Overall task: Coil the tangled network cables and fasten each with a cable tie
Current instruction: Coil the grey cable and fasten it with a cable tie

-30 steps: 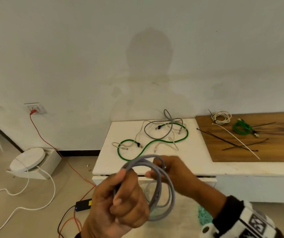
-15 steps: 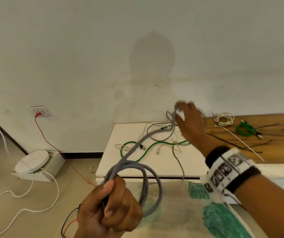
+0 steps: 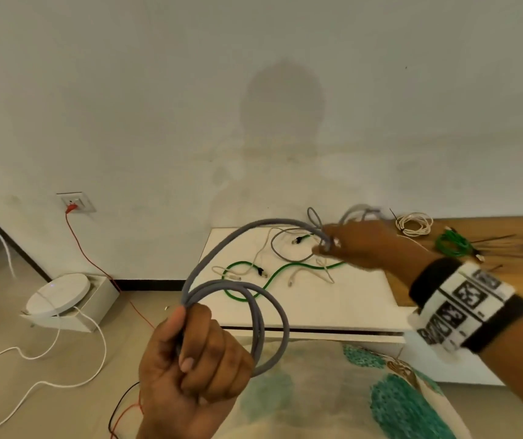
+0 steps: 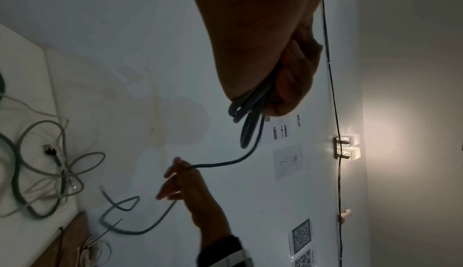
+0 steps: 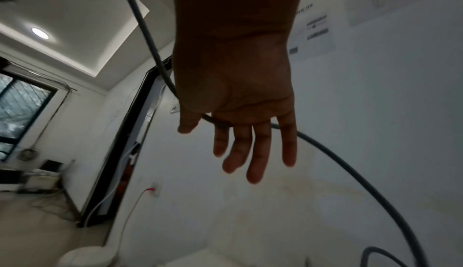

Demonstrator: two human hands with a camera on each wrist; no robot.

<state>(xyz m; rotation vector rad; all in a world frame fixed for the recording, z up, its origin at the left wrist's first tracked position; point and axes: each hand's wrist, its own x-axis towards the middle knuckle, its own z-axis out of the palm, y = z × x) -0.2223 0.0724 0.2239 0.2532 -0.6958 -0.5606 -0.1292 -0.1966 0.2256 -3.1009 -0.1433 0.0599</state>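
Note:
My left hand (image 3: pixel 190 356) grips a grey network cable (image 3: pixel 274 315) wound into a few loops, held up in front of the white table (image 3: pixel 333 302). One strand arches from the coil to my right hand (image 3: pixel 358 245) over the table's far side. In the right wrist view that hand's fingers (image 5: pixel 253 152) are straight, and the grey cable (image 5: pixel 215 122) runs across the hand between thumb and forefinger. The cable's free tail (image 4: pixel 125 229) hangs looped beyond it. The left wrist view shows the left hand (image 4: pixel 275 73) closed round the coil (image 4: pixel 248 113).
A green cable (image 3: pixel 285 270), a thin grey one (image 3: pixel 285 256) and a white one (image 3: pixel 263 248) lie tangled on the table. A wooden board (image 3: pixel 513 258) holds a coiled white cable (image 3: pixel 413 223), a coiled green cable (image 3: pixel 451 245) and black cable ties (image 3: pixel 494 239). On the floor lie a white round device (image 3: pixel 59 293) and cords.
My right hand left the coil and reached out along the grey cable to the far side of the table. The strand between the hands now arches upward, and the tail has lifted.

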